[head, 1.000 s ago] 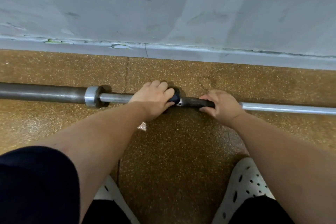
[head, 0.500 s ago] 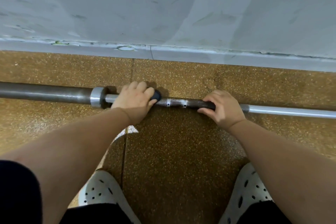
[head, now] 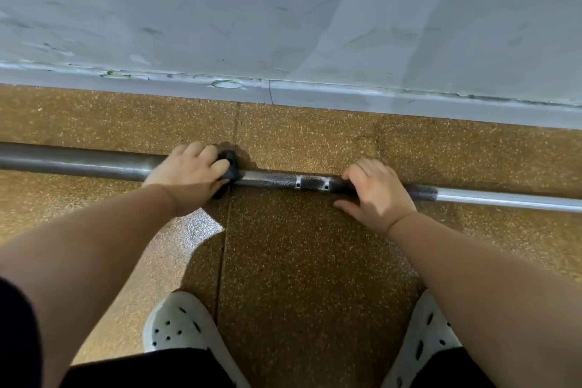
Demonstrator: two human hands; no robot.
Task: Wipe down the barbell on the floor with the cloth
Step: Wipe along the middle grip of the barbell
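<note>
Along the floor point(head: 315, 246), parallel to the wall point(head: 283, 9), barbell point(head: 274, 180) with long axis left to right; right hand point(head: 378, 195) curled over its knurled shaft; left hand point(head: 189, 173), nearer the thick sleeve, clenching the dark cloth point(head: 231, 164) round the bar; bare shaft running rightward from there.

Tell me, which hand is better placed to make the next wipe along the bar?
Left. The left hand holds the dark cloth against the barbell. The right hand holds no cloth; its fingers curl over the bar, likely steadying it.
</note>
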